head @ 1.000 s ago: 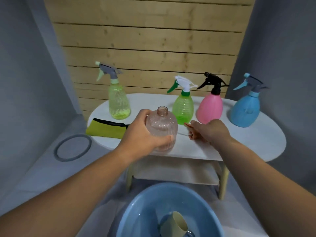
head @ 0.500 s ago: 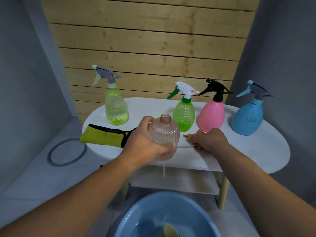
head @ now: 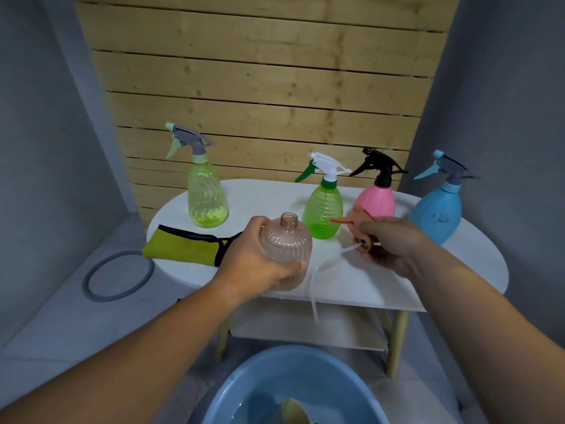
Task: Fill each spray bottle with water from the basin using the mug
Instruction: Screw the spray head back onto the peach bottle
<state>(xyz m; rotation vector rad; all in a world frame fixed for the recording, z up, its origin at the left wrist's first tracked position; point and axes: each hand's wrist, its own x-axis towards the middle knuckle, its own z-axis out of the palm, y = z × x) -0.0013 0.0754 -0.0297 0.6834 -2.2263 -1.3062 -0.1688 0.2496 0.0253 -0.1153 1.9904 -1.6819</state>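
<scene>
At the near edge of the surface, the left hand grips the uncapped peach bottle. Beside it, the right hand has lifted the spray head off the surface, tube dangling, probably to recap. Below both hands, the mug lies in the basin.

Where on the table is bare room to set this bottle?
Bare tabletop lies at the back between the yellow-green bottle and the green bottle, and at the front right, before the blue bottle. The cloth crowds the front left.
</scene>
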